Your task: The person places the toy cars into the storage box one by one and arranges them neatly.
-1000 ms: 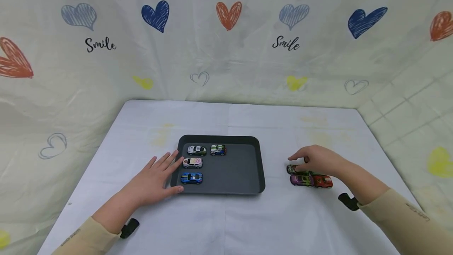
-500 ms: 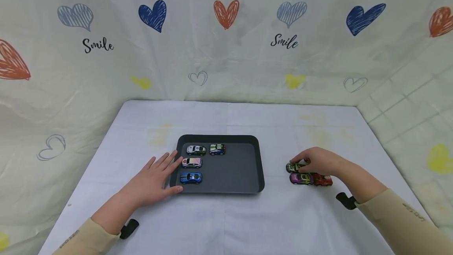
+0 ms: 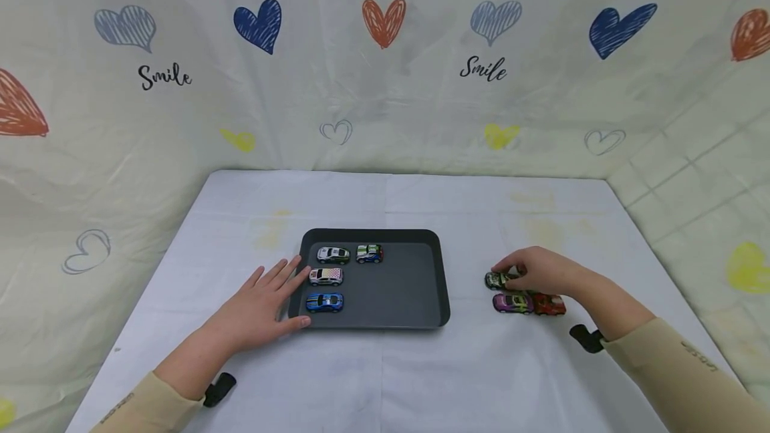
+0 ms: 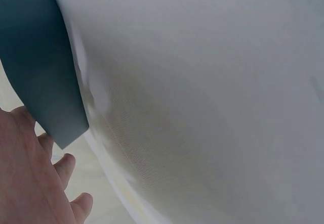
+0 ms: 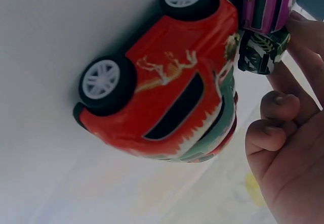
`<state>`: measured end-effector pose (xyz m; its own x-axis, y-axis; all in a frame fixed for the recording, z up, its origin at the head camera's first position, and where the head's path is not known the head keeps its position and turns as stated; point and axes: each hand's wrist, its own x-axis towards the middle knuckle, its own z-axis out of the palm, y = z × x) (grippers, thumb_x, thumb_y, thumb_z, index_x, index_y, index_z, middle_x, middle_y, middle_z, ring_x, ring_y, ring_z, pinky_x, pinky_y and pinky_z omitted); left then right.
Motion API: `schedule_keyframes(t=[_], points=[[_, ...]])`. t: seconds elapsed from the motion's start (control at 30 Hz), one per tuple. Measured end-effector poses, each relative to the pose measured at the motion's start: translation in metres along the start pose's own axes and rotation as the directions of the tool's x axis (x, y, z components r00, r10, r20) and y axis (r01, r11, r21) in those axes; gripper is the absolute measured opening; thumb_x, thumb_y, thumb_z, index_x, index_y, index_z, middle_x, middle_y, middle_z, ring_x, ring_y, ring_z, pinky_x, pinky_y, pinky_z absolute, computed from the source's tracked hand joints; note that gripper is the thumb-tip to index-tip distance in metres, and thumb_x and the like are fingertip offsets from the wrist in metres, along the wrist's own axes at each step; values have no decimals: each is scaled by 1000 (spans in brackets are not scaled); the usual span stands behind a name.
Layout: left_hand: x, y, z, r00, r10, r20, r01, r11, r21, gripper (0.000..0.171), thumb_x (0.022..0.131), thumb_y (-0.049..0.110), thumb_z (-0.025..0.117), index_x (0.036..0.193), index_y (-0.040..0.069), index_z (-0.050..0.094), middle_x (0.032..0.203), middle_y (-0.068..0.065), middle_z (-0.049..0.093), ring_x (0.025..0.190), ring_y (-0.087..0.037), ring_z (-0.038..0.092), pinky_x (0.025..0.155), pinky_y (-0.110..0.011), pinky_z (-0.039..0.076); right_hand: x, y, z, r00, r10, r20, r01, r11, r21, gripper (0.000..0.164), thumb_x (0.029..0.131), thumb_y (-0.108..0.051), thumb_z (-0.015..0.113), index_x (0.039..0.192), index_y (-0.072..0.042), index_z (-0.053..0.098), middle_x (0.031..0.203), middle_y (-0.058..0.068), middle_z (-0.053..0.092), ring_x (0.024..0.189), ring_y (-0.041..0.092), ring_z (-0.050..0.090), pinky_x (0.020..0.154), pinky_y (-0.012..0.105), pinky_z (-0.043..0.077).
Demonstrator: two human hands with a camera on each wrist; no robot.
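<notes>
My right hand (image 3: pixel 544 271) pinches a small dark green patterned toy car (image 3: pixel 496 280) between thumb and fingers; part of the car is hidden by the hand. In the right wrist view that green toy car (image 5: pixel 260 51) shows beyond a purple toy car (image 5: pixel 266 4) and a large, near red toy car (image 5: pixel 172 82). The purple and red cars stand end to end on the table just in front of the hand. My left hand (image 3: pixel 259 303) lies with spread, straight fingers at the left rim of a dark grey tray (image 3: pixel 415 286). The left wrist view shows its fingers beside the tray's side.
Inside the tray stand several toy cars: a white and black one (image 3: pixel 333 255), a white, green and blue one (image 3: pixel 369 254), a pink and white one (image 3: pixel 326 276) and a blue one (image 3: pixel 325 302). A white cloth (image 3: pixel 385 379) covers the table. A heart-printed curtain (image 3: pixel 421 105) hangs behind.
My right fingers have closed onto the green toy car, and it has shifted slightly away from the purple car. The left hand stays at the tray's rim.
</notes>
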<state>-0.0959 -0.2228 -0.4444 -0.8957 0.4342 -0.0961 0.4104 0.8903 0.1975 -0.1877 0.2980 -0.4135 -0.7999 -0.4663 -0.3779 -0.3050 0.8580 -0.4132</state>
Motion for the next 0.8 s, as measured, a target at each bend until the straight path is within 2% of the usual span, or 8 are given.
schedule_keyframes(t=[0.17, 0.4, 0.5, 0.63, 0.73, 0.8], points=[[0, 0, 0, 1000, 4, -4, -4, 1000, -2, 88, 90, 67, 56, 158, 19, 28, 165, -6, 17, 150, -34, 19, 118, -60, 14, 0, -2, -4, 1000, -2, -23, 2, 1000, -3, 30, 90, -21, 73, 120, -16, 74, 123, 10, 67, 104, 22, 62, 85, 43, 54], [0, 0, 1, 1000, 1, -2, -1, 1000, -3, 88, 90, 67, 56, 159, 19, 27, 165, -5, 16, 150, -33, 18, 118, -60, 14, 1, -7, -13, 999, -26, -40, 27, 1000, 6, 31, 90, -19, 74, 121, -16, 73, 123, 11, 67, 81, 13, 55, 68, 30, 48], [0, 0, 1, 1000, 0, 0, 0, 1000, 2, 88, 90, 67, 56, 159, 20, 27, 166, -5, 16, 150, -33, 19, 118, -60, 15, 2, -9, -16, 999, -30, -44, 31, 999, 23, 31, 90, -18, 73, 121, -16, 73, 124, 11, 66, 78, 13, 54, 64, 29, 47], [0, -1, 2, 1000, 0, -1, 0, 1000, 3, 88, 90, 67, 55, 159, 20, 27, 166, -5, 16, 150, -33, 18, 118, -60, 14, 4, -13, -20, 997, -43, -59, 45, 999, 27, 32, 90, -19, 74, 122, -17, 73, 125, 11, 66, 91, 18, 60, 70, 32, 51], [0, -1, 2, 1000, 0, -2, 0, 1000, 7, 88, 90, 68, 55, 159, 20, 26, 165, -5, 16, 150, -33, 18, 118, -60, 15, 5, -18, -24, 995, -65, -71, 67, 998, 16, 32, 91, -22, 74, 122, -18, 73, 126, 10, 66, 109, 29, 62, 84, 42, 55], [0, -1, 3, 1000, -1, -1, 1, 1000, 10, 89, 90, 68, 54, 159, 20, 26, 165, -5, 16, 150, -33, 18, 118, -60, 15, 7, -23, -26, 994, -76, -76, 77, 997, 12, 32, 91, -23, 74, 123, -18, 73, 126, 9, 66, 113, 32, 61, 87, 47, 55]])
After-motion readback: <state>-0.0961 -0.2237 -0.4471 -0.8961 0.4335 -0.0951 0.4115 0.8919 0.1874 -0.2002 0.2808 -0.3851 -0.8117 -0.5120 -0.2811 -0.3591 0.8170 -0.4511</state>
